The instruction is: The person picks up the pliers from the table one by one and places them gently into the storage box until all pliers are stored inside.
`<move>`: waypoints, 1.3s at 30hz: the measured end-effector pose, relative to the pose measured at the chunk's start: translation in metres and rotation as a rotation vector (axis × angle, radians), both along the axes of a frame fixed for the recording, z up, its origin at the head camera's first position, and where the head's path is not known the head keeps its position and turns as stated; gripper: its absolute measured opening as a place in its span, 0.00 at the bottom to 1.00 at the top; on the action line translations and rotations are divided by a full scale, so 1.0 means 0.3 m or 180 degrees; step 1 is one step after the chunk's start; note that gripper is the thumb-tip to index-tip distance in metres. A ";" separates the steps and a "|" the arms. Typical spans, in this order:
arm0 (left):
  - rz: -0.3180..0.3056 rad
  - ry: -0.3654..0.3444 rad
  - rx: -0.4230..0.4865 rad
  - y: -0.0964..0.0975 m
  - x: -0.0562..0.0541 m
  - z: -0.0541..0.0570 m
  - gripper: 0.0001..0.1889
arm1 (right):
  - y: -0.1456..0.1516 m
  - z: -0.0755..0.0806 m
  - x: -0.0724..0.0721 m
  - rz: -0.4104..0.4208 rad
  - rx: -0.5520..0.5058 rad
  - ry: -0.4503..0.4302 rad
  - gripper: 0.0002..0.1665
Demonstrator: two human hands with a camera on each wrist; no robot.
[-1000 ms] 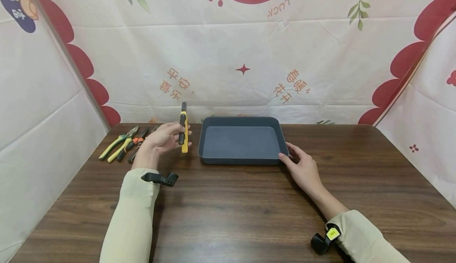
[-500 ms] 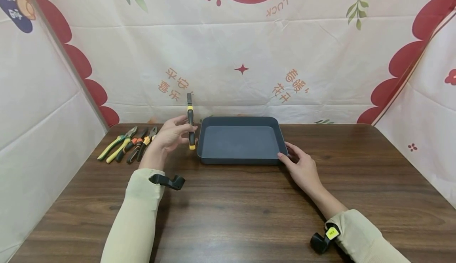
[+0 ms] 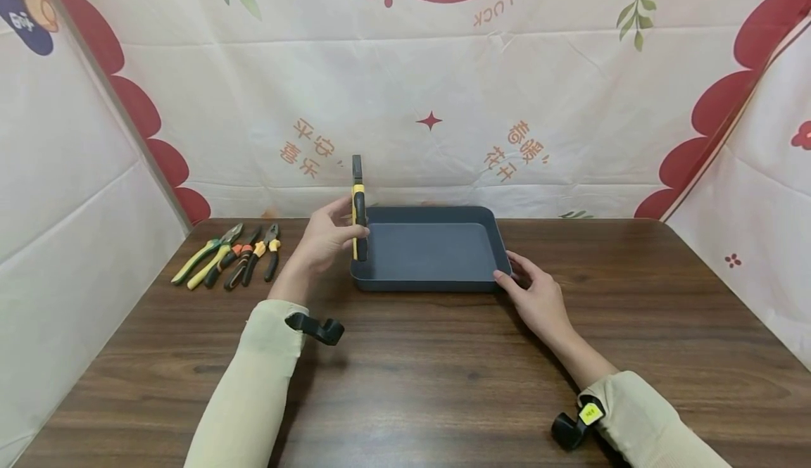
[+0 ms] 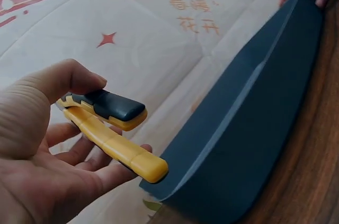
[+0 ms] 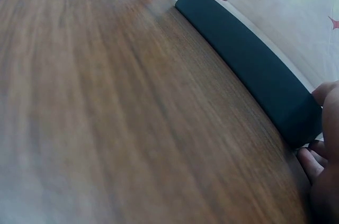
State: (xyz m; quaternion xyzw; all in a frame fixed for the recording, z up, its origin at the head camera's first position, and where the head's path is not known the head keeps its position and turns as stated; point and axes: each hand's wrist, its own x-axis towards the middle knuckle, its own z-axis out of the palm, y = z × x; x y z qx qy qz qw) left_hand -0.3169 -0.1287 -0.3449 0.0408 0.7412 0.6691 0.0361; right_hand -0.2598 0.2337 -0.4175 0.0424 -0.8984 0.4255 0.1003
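My left hand (image 3: pixel 323 237) holds a pair of pliers (image 3: pixel 359 207) with black and yellow handles, jaws pointing up, above the left end of a dark blue-grey tray (image 3: pixel 431 253). In the left wrist view the thumb lies on the black-topped handle of the pliers (image 4: pixel 119 108), with the fingers behind and under the yellow one. My right hand (image 3: pixel 535 295) grips the tray's front right corner, thumb on the rim and fingers around the outer side. The right wrist view shows the tray's front wall (image 5: pixel 249 65) and the fingers at its corner.
Several more pliers lie in a row at the table's back left: a green-and-yellow pair (image 3: pixel 209 255), an orange-and-black pair (image 3: pixel 232 257) and a yellow-and-black pair (image 3: pixel 262 253). Behind the wooden table (image 3: pixel 431 369) hangs a printed white cloth (image 3: pixel 393 88).
My left hand has carried the pliers rightward and slightly up, from left of the tray to over its left end. The row of pliers is more exposed. My right hand stays on the tray corner.
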 end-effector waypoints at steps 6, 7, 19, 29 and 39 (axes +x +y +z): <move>-0.0072 0.0219 -0.0379 0.025 -0.007 -0.021 0.45 | 0.000 0.002 0.002 -0.0015 0.0022 -0.0016 0.37; -0.0104 0.0233 -0.0422 0.029 -0.008 -0.025 0.45 | 0.000 0.002 0.003 -0.0016 0.0030 -0.0015 0.37; -0.0550 0.0556 -0.0932 0.076 -0.022 -0.070 0.44 | 0.000 0.001 0.005 -0.0020 0.0076 0.0107 0.38; -0.0749 0.0751 -0.1567 0.091 -0.021 -0.088 0.44 | 0.002 0.000 0.003 -0.0016 0.0120 0.0079 0.37; -0.1086 0.0912 -0.2018 0.087 -0.020 -0.082 0.42 | -0.001 -0.004 0.003 0.0000 0.0105 0.0066 0.38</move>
